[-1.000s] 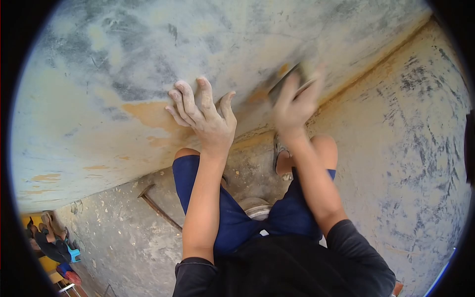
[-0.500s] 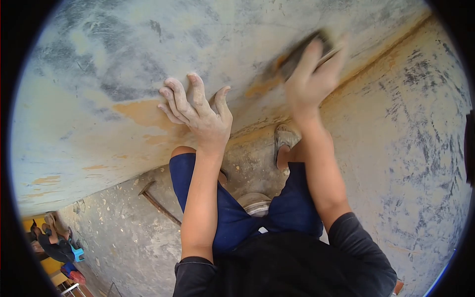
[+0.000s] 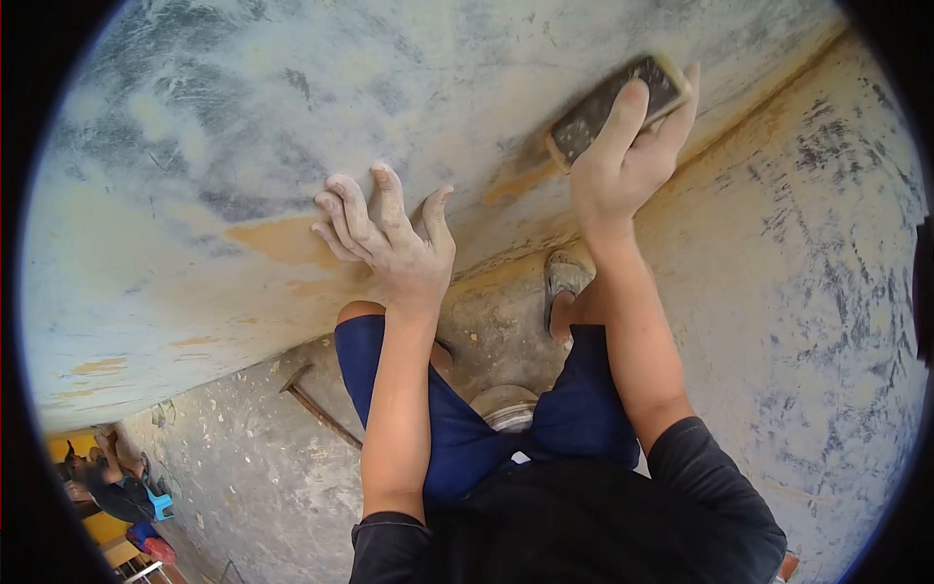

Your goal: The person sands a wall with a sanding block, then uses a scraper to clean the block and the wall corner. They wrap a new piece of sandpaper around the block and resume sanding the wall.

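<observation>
My right hand [image 3: 628, 165] grips a dark rectangular block [image 3: 615, 109] with a pale edge, its thumb on the top and fingers around the far side. The block lies against the mottled grey wall [image 3: 389, 88], beside an orange-brown patch. Dusty with powder, my left hand [image 3: 394, 229] has its fingers spread and bent, fingertips at the wall near another orange patch [image 3: 282, 240]. It holds nothing.
A hammer-like tool [image 3: 321, 407] lies on the stained floor [image 3: 243, 448] at the left. Between my legs is a round pale object [image 3: 506, 404]. Another wall [image 3: 798, 292] rises at the right. A person [image 3: 117, 487] is beside a blue stool [image 3: 159, 501] at the far lower left.
My right hand and the block, blurred before, show more sharply and sit slightly farther right. The left hand stays spread at nearly the same place. The view has shifted slightly.
</observation>
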Motion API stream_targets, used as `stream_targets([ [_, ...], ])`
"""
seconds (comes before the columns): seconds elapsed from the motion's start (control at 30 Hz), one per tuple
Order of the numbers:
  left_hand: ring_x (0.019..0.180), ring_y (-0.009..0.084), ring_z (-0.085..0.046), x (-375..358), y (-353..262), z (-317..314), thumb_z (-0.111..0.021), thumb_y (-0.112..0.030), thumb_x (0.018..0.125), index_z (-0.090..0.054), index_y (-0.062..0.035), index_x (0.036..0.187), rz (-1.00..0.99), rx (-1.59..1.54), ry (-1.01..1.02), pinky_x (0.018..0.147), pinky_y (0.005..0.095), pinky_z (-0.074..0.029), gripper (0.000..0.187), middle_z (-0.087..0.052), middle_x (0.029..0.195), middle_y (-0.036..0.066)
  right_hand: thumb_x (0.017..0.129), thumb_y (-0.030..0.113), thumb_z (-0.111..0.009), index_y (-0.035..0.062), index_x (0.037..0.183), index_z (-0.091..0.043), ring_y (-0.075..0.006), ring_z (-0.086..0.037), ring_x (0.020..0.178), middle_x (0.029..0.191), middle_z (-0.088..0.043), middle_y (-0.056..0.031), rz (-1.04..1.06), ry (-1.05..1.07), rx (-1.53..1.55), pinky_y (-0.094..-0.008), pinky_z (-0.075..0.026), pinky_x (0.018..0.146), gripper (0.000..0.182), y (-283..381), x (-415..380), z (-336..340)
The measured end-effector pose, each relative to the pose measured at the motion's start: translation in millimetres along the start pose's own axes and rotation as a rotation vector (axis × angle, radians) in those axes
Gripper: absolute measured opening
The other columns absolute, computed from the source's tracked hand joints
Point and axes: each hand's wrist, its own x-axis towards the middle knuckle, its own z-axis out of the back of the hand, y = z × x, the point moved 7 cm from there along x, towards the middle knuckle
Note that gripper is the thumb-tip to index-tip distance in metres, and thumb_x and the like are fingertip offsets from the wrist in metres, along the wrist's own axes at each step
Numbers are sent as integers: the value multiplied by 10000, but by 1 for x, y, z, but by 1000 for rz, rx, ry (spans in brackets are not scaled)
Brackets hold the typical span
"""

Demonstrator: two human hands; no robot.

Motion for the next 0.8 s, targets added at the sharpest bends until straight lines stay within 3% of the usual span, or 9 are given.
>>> stream_targets([
  [0.07,1537,376,-44,0,0,-1,-725,-389,911,-412,-61,1494,0,-3,-17,1224,546,10,738,-209,1598,211,1010,105,-519,-152,1470,-304,-234,-649,971,1151,-645,-193,317,-27,-222,-318,-531,838,569,-3,-24,-3],
  [0.13,1537,376,-45,0,0,-1,-728,-388,910,-411,-66,1496,-11,0,-31,1223,547,8,740,-209,1597,211,982,96,-564,-148,1479,-299,-218,-675,631,974,-723,-221,403,171,-344,-314,-537,558,614,-42,-76,-9],
  [0.23,1536,377,-51,0,-1,-2,-735,-390,904,-412,-68,1495,9,-10,-11,1222,552,7,747,-210,1597,208,1015,113,-507,-136,1466,-321,-218,-635,963,1144,-634,-182,265,179,-308,-320,-527,833,547,-30,-64,-10],
  [0.33,1536,379,-47,-3,1,2,-740,-375,902,-397,-67,1503,5,-3,16,1221,556,7,757,-204,1600,210,1030,129,-497,-102,1447,-367,-229,-599,1043,1202,-595,-175,5,-22,32,-314,-502,885,494,4,6,5],
  [0.47,1537,382,-43,0,1,-2,-749,-370,895,-398,-70,1502,-9,2,-17,1222,550,9,763,-205,1602,213,1026,112,-485,-126,1470,-332,-243,-613,1044,1198,-602,-182,331,-20,-183,-313,-501,887,526,1,-18,-5],
  [0.53,1537,382,-39,0,-1,0,-754,-371,890,-399,-72,1502,-21,-5,-27,1223,548,8,768,-208,1601,214,972,67,-578,-142,1473,-316,-202,-684,693,981,-713,-195,446,202,-355,-319,-539,569,604,-36,-72,-11],
  [0.67,1539,383,-24,3,-2,-1,-761,-348,886,-396,-73,1503,2,-19,1,1220,556,13,768,-182,1611,217,1000,107,-538,-106,1424,-393,-187,-670,671,907,-697,-165,350,-11,-281,-315,-531,553,495,-1,-18,1],
  [0.73,1540,383,-17,-1,1,2,-760,-336,888,-392,-72,1505,4,-18,20,1220,557,15,765,-175,1614,220,1015,99,-496,-58,1270,-493,-189,-626,881,1012,-630,-118,25,-80,36,-276,-518,741,300,16,25,17],
  [0.8,1539,388,-20,0,1,0,-749,-334,897,-383,-65,1511,-15,-13,2,1218,558,19,764,-179,1614,228,1014,102,-503,-72,1302,-479,-186,-628,866,1020,-634,-119,136,-76,-59,-283,-520,721,338,13,18,14],
])
